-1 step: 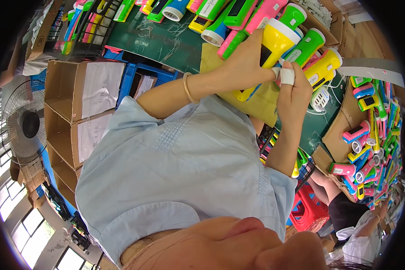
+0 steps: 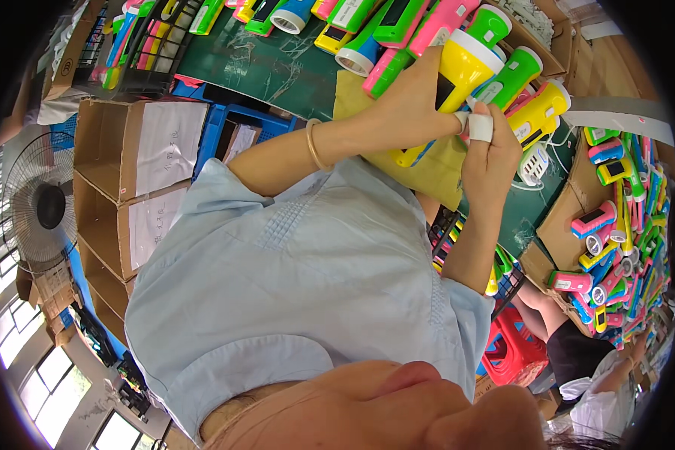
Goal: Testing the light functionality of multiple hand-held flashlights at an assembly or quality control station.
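Observation:
My left hand [image 2: 416, 101], with a bangle at its wrist, is closed around a yellow flashlight [image 2: 469, 66] with a white-rimmed head and a dark panel. The lower end of its handle shows below my palm. Against the flashlight's side, my right hand [image 2: 491, 150] has thumb and fingers pinched together, with white tape around a finger. What the pinch holds, if anything, is hidden. A yellow cloth [image 2: 442, 180] lies beneath both hands. Close by rest a green flashlight [image 2: 514, 79] and another yellow flashlight [image 2: 540, 116].
Several coloured flashlights line the far side of the green table [image 2: 240, 67]. A white multi-socket block [image 2: 533, 165] with a cable sits right of my hands. A carton heaped with flashlights [image 2: 615, 247] stands at right, a black basket [image 2: 161, 49] at far left, cardboard bins [image 2: 101, 187] at left.

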Available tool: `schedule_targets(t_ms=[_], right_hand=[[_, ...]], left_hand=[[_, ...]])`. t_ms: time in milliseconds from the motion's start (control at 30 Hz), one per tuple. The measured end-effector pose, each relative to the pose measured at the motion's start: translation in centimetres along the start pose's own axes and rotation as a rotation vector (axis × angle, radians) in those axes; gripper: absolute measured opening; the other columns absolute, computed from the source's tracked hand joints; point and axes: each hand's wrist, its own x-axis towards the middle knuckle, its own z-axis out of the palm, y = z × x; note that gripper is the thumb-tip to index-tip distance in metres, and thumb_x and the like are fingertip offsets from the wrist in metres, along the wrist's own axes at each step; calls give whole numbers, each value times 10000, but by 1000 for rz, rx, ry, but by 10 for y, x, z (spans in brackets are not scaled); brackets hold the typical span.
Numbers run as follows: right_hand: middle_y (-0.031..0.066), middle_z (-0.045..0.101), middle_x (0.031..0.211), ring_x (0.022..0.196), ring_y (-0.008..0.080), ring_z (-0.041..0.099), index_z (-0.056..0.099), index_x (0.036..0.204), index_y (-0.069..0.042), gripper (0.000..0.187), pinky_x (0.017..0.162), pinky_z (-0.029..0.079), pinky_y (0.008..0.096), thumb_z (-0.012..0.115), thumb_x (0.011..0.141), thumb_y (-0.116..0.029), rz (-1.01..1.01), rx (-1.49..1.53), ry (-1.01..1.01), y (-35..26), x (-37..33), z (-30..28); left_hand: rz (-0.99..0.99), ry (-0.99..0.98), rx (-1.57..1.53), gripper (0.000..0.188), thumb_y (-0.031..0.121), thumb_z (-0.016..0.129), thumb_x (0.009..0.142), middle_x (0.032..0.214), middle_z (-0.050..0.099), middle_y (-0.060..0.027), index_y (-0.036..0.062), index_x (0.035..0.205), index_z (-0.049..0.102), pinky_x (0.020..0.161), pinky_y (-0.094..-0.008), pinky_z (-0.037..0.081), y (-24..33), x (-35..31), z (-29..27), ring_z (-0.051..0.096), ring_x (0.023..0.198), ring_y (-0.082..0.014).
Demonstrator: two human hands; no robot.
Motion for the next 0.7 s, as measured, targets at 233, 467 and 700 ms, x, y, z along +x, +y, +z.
schedule_targets(t_ms=[233, 467, 700], right_hand=[[185, 525, 654, 569, 349, 518, 545, 832, 14, 115, 518, 403, 372, 538, 842, -100, -1, -91, 33, 0, -2, 0], [-8, 530, 739, 524, 20, 371, 574, 1121, -24, 312, 468, 276, 151, 394, 866, -24, -36, 61, 350, -6, -35, -14], [117, 556, 1045, 994, 161, 520, 440, 1224, 45, 441, 827, 423, 281, 570, 863, -173, 368, 692, -122, 14, -30, 15]], left_hand=[[58, -2, 174, 732, 174, 675, 690, 1128, 434, -213, -31, 1262, 267, 884, -355, 394, 1, -4, 4, 466, 1059, -300], [205, 70, 7, 663, 261, 671, 751, 1024, 553, -138, -39, 1231, 325, 751, -296, 473, 7, 16, -23, 575, 901, -207], [-91, -69, -617, 497, 220, 656, 783, 1041, 537, -70, 18, 1183, 439, 825, -275, 435, 10, 1, -6, 527, 952, -140]])
